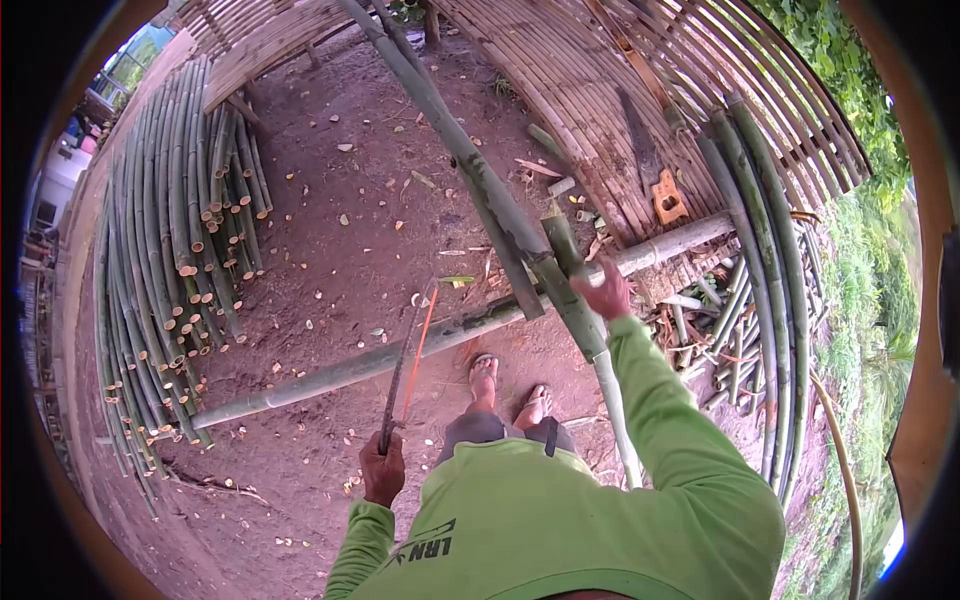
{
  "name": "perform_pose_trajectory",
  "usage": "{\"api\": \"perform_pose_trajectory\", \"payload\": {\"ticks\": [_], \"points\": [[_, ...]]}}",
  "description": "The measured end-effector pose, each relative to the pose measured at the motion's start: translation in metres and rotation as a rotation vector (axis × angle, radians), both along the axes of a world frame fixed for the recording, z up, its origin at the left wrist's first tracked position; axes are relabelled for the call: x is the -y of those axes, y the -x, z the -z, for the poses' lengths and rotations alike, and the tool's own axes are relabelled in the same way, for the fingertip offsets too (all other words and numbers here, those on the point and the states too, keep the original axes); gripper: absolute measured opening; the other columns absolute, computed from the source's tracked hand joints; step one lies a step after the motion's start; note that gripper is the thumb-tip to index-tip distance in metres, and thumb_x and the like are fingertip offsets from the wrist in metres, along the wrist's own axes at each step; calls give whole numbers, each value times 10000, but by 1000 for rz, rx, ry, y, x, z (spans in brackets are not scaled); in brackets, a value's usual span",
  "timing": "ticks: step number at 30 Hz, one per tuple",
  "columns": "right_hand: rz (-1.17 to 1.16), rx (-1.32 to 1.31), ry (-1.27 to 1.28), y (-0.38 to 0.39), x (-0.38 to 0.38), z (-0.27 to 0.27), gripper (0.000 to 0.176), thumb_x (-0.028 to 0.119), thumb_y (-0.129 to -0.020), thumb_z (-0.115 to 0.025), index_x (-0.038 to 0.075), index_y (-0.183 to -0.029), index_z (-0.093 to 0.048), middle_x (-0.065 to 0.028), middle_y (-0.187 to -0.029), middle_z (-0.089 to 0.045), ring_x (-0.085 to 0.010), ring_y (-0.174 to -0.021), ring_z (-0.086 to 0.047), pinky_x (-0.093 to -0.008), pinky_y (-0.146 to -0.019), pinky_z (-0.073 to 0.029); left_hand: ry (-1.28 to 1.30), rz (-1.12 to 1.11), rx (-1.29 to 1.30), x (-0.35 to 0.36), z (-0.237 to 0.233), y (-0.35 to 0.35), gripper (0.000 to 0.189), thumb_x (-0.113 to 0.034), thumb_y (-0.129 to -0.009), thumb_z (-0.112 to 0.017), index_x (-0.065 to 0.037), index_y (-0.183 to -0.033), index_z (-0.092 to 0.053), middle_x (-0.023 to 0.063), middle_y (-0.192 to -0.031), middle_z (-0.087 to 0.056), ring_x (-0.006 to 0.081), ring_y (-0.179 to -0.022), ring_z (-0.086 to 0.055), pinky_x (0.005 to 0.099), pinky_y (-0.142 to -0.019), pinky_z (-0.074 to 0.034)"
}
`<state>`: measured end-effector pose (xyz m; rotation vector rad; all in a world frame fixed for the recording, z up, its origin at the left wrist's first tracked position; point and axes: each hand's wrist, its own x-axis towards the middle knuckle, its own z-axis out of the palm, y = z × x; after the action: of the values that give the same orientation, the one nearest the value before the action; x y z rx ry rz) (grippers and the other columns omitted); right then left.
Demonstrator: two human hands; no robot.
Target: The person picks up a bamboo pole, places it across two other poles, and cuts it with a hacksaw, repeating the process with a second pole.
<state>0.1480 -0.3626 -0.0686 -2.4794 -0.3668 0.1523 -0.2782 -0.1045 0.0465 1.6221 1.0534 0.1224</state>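
Note:
My left hand [382, 468] is closed around the lower end of a hacksaw-like tool [398, 375], with a dark bar and a thin orange strip running alongside. It points away from me, over the ground. My right hand [607, 293] is slightly blurred, thumb and fingers apart, at the near end of a short bamboo piece [563, 243]; whether it touches cannot be made out. Just left of that hand runs a long green bamboo pole [490, 195], extending from the top down beside my right leg. It crosses over another bamboo pole [330, 378] lying crosswise.
A large stack of cut bamboo [170, 230] lies at left. At upper right stands a slatted bamboo platform [560, 90] with an orange-handled saw [668, 196] on it. Several upright-leaning poles [765, 250] and a pile of offcuts [735, 330] are at right. Chips litter the dirt.

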Motion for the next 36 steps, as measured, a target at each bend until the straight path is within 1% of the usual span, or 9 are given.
{"api": "perform_pose_trajectory", "payload": {"ticks": [3, 5, 9, 16, 22, 24, 27, 31, 36], "points": [[50, -52, 202, 100, 57, 27, 817, 537, -654, -765, -7, -1211, -521, -276, -1142, -583, -401, -1095, -557, -460, -949, -437, -2, -23, 24, -8, 1, 8, 259, -207, -959, -548, -38, -763, -527, -50, -548, -410, 34, -495, -370, 255, -438, -293], [114, -456, 9, 132, 53, -16, 764, 484, -651, -785, -15, -1168, -526, -265, -1062, -624, -407, -980, -613, -465, -852, -486, 61, -69, 49, -12, -4, 0, 248, -202, -964, -536, -45, -772, -527, -37, -517, -436, 44, -451, -399, 252, -414, -306], [119, -474, -41, 138, 38, -9, 723, 417, -658, -805, -49, -1126, -512, -257, -918, -645, -346, -870, -657, -415, -782, -507, 52, -99, 72, -21, -13, -26, 276, -216, -973, -520, -68, -741, -506, -26, -498, -448, 60, -418, -409, 253, -392, -315], [-34, -572, -114, 204, -40, 26, 837, 401, -707, -770, 1, -1324, -372, -217, -1012, -657, -379, -966, -637, -450, -857, -495, 141, -187, 198, -10, -19, -56, 318, -274, -983, -513, -106, -723, -438, -33, -502, -389, 72, -415, -373, 264, -394, -320], [242, -370, -45, 212, 104, 10, 698, 294, -626, -787, 57, -1202, -471, -156, -1014, -619, -361, -1009, -575, -449, -908, -452, 212, -291, 209, 11, -40, -40, 327, -288, -980, -524, -129, -724, -396, -50, -516, -342, 68, -419, -330, 260, -407, -306], [313, -449, 292, 224, 168, 33, 860, 282, -558, -842, 50, -1267, -413, -198, -1234, -465, -379, -1165, -438, -434, -1032, -350, 183, -300, 223, 20, -42, -31, 343, -293, -976, -533, -133, -717, -376, -53, -514, -334, 64, -416, -321, 262, -403, -293], [244, -565, 388, 253, 231, 109, 998, 345, -518, -881, 103, -1334, -360, -213, -1270, -486, -397, -1179, -480, -472, -956, -428, 153, -334, 188, 27, -44, -21, 342, -297, -976, -531, -131, -721, -377, -51, -507, -329, 65, -409, -315, 267, -401, -296], [225, -770, 435, 229, 248, 162, 789, 353, -530, -842, 78, -1177, -482, -173, -1054, -640, -351, -1027, -613, -453, -915, -479, 117, -408, 163, 38, -57, -27, 347, -312, -975, -532, -134, -724, -371, -46, -495, -319, 70, -394, -305, 270, -394, -290], [-121, -761, 402, 115, 157, 90, 700, 364, -533, -835, 39, -1109, -605, -182, -1014, -676, -330, -1003, -640, -413, -910, -498, 42, -477, 222, 43, -49, -16, 367, -314, -969, -542, -133, -704, -364, -40, -489, -325, 88, -390, -310, 285, -401, -309]]}}
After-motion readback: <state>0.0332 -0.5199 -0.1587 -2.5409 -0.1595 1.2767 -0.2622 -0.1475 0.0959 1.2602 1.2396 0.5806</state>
